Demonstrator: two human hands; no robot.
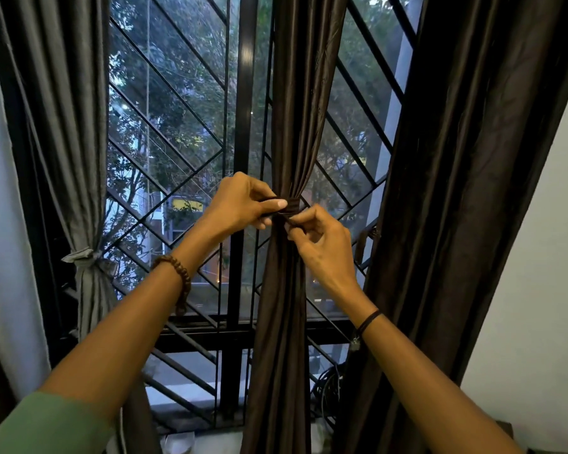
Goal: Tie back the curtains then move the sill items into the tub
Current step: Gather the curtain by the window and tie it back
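Observation:
A dark brown curtain (295, 93) hangs in the middle of the window, gathered at waist height by a brown tie-back band (292, 204). My left hand (240, 201) pinches the band's left end, thumb on top. My right hand (322, 244) pinches the band's other end just below and right of it. A grey curtain (63, 126) on the left is cinched by a grey tie (81, 255). Another brown curtain (466, 191) hangs loose on the right. On the sill at the bottom lies a pale item (179, 442), partly hidden.
Black diagonal window bars (177, 178) and a vertical frame post (243, 126) stand behind the curtains. A bundle of dark cables (328, 388) sits at the sill's right end. A white wall (538, 290) runs along the right.

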